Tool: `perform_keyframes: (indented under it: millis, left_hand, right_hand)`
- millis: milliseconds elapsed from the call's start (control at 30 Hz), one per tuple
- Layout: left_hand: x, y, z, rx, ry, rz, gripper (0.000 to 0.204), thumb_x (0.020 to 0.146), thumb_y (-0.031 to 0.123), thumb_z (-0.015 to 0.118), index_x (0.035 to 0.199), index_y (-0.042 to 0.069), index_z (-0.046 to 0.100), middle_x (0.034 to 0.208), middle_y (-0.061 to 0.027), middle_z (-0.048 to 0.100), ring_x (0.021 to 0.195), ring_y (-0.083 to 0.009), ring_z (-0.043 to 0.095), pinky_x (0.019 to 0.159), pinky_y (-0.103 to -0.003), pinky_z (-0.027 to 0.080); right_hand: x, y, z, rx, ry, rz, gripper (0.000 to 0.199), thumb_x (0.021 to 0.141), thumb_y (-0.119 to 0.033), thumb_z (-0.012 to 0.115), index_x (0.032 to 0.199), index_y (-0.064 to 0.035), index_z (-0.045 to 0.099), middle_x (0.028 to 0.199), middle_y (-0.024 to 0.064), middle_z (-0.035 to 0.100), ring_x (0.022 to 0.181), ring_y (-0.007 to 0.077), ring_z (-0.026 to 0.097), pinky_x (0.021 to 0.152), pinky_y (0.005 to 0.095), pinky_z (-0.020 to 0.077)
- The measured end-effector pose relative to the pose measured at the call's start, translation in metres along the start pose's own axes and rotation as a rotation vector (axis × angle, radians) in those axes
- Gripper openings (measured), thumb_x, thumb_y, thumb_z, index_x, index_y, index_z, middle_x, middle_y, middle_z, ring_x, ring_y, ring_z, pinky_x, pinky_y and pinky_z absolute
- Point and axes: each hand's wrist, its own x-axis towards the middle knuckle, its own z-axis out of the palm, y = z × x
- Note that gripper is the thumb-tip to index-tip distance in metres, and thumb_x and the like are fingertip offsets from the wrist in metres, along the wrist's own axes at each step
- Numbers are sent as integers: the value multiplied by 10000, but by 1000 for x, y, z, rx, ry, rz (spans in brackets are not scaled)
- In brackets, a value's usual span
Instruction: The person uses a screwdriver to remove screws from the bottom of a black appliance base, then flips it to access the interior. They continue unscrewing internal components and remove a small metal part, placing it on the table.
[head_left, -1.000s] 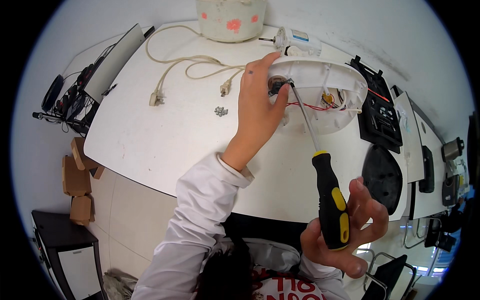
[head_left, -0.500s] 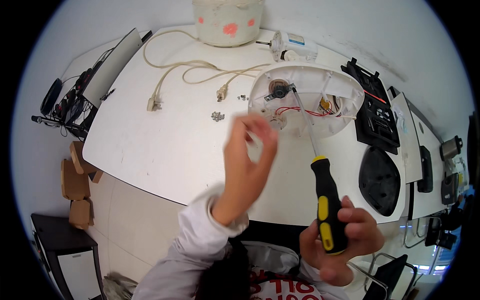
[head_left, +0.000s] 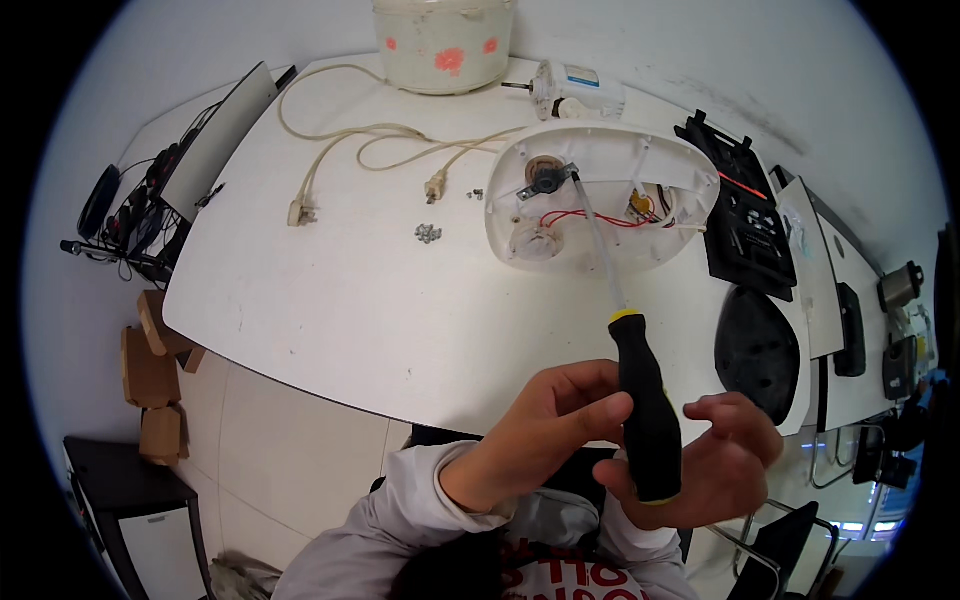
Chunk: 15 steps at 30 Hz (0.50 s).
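The left hand [head_left: 545, 425] sits close to the person's chest, below the near edge of the white surface [head_left: 330, 300], its fingers curled with the fingertips touching the black handle of the screwdriver [head_left: 645, 400]; whether they truly clamp it cannot be told. Just right of it, the right hand [head_left: 715, 470] cradles the lower end of that handle in its palm, thumb and fingers spread loosely rather than closed around it. From this two-handed grip the yellow-collared shaft runs up and slightly left, its tip reaching the dark round part inside the opened white appliance housing [head_left: 610, 195], which lies well above the grip, with red wires showing in its hollow.

Far up and left of the grip lie a cream power cord [head_left: 370, 135] and a small heap of screws [head_left: 428, 234]; the screws are too small to count. The shaft's tip blurs into the dark part, so contact there is unclear. Right of the housing a black tray [head_left: 745, 230] and a black oval cover [head_left: 757, 350] rest near the surface's right edge.

Between the grip and the housing the white surface is bare, and its curved near edge passes just above the knuckles.
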Motion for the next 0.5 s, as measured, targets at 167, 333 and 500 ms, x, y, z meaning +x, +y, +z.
perform_keyframes:
  millis: [167,333,500]
  left_hand:
    - [-6,6,4,-80,32,-52,542,878,278,593,1270,-26,376,1126,-143,565,990,-194,590,880,-305,478]
    - [-9,13,23,-65,73,12,648,825,386,622,1264,-31,392,1137,-140,540,1059,-176,530,882,-304,446]
    - [-10,12,16,-94,57,-44,655,840,310,619,1321,-36,339,979,-64,509,924,-124,522,847,-267,442]
  right_hand:
    - [-2,-6,-11,51,-222,8,485,656,-207,810,998,-100,482,1037,95,514,946,260,529,748,324,485]
    - [-8,-16,1,-18,-264,-15,313,716,-183,739,958,-323,599,1184,-18,495,1109,244,457,893,363,399]
    - [0,-34,2,-106,-164,207,339,761,-314,721,1000,-506,576,1167,-63,462,1035,180,440,862,362,380]
